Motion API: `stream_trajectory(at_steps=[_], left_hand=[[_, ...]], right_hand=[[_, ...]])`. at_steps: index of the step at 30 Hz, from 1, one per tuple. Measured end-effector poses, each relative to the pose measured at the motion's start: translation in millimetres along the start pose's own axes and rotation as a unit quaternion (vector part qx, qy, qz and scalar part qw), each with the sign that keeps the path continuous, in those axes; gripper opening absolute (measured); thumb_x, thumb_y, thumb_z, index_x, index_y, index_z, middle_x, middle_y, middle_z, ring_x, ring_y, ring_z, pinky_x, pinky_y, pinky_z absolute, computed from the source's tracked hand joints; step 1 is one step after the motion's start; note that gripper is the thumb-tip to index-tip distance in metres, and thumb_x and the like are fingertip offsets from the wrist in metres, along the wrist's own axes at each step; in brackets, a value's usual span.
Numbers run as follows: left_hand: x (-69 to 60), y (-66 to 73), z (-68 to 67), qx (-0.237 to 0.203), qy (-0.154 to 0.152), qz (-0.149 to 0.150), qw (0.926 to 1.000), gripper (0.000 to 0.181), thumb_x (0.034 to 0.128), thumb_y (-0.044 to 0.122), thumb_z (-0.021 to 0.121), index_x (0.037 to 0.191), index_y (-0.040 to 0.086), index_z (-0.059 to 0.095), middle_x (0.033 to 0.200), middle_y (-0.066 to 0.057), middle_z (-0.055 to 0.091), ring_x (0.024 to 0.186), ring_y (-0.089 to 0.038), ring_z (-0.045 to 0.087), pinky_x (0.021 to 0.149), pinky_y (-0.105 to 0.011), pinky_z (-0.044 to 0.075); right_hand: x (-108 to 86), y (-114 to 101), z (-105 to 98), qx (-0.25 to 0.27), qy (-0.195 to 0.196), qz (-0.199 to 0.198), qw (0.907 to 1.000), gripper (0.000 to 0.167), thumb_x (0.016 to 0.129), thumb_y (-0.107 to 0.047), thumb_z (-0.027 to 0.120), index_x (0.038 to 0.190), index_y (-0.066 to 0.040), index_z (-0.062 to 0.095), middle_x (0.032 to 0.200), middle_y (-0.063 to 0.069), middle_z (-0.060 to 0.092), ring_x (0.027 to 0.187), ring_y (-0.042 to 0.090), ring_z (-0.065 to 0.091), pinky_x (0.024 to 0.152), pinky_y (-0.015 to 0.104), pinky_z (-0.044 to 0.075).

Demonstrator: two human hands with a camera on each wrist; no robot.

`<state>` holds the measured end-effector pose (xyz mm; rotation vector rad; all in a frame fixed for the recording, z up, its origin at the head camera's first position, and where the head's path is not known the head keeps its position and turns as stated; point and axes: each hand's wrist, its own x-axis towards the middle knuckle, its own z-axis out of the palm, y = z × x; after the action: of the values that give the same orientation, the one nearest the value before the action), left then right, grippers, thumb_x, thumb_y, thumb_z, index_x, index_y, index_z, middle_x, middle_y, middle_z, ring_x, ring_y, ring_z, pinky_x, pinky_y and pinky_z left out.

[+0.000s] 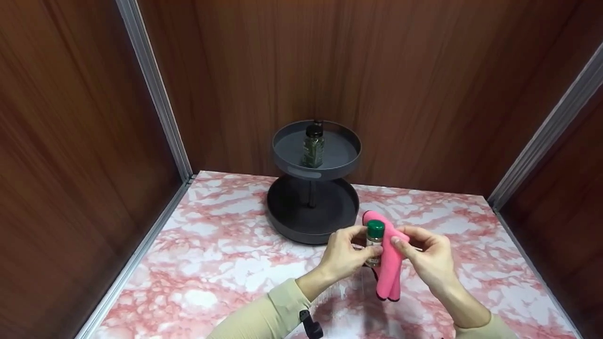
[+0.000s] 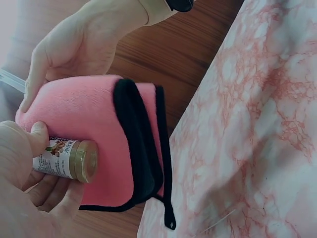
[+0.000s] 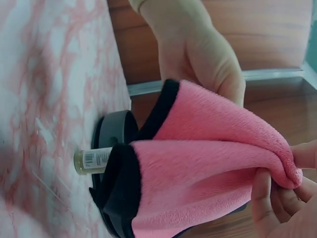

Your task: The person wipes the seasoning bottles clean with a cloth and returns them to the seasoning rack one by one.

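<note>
Left hand [image 1: 345,252] pinched a small, green-capped, clear cylindrical jar [image 1: 375,240]; right hand [image 1: 431,258], a folded, black-edged pink fleecy cloth [image 1: 390,266]. Even contact seemingly required a steady jar.

wood-grain panel walls [image 1: 414,94] | grey metal corner strips [image 1: 154,84] | pink-and-white marbled tabletop [image 1: 198,263]

Small green-capped jar [image 1: 375,240], upright (label partly covered), against a folded pink cloth [image 1: 390,263] with black edging
</note>
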<state>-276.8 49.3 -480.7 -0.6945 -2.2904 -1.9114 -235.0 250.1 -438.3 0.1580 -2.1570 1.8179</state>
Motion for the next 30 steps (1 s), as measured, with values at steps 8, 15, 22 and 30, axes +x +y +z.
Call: stream_trajectory(at_steps=[8, 15, 22, 30], left_hand=[[1.8, 5.1, -3.1, -0.012, 0.011, 0.010, 0.9998, 0.031, 0.0943, 0.024, 0.092, 0.121, 0.011, 0.085, 0.111, -0.006, 0.088, 0.092, 0.003, 0.076, 0.086, -0.022, 0.066], [5.5, 7.9, -4.2, -0.016, 0.019, 0.021, 0.9995, 0.027, 0.0947, 0.022, 0.092, 0.118, 0.011, 0.084, 0.109, -0.007, 0.087, 0.091, 0.003, 0.075, 0.087, -0.022, 0.065], [5.9, 9.1, -3.7, -0.026, 0.023, 0.008, 0.9994, 0.029, 0.0949, 0.021, 0.092, 0.121, 0.012, 0.084, 0.110, -0.007, 0.087, 0.091, 0.002, 0.075, 0.089, -0.030, 0.068], [4.3, 5.1, -1.4, -0.011, 0.020, 0.009, 0.9997, 0.026, 0.0953, 0.022, 0.091, 0.118, 0.011, 0.084, 0.108, -0.007, 0.087, 0.089, 0.002, 0.073, 0.087, -0.026, 0.067]], right_hand=[[-5.5, 10.6, -1.4, -0.049, -0.025, -0.015, 0.9984, 0.016, 0.093, 0.009, 0.083, 0.110, 0.009, 0.083, 0.087, -0.006, 0.083, 0.076, 0.005, 0.075, 0.064, 0.019, 0.062], [-12.1, 23.0, -2.6, -0.084, -0.038, -0.010, 0.9957, 0.017, 0.092, 0.009, 0.084, 0.109, 0.007, 0.084, 0.094, 0.013, 0.086, 0.075, 0.003, 0.074, 0.066, 0.019, 0.062], [-12.9, 28.9, -3.7, -0.091, -0.038, 0.035, 0.9945, 0.018, 0.093, 0.006, 0.085, 0.112, 0.007, 0.084, 0.090, 0.009, 0.084, 0.071, 0.003, 0.070, 0.064, 0.020, 0.061], [-11.2, 23.0, -1.8, -0.063, -0.014, 0.029, 0.9975, 0.019, 0.094, 0.005, 0.085, 0.112, 0.009, 0.083, 0.087, -0.004, 0.083, 0.074, 0.004, 0.072, 0.066, 0.020, 0.060]])
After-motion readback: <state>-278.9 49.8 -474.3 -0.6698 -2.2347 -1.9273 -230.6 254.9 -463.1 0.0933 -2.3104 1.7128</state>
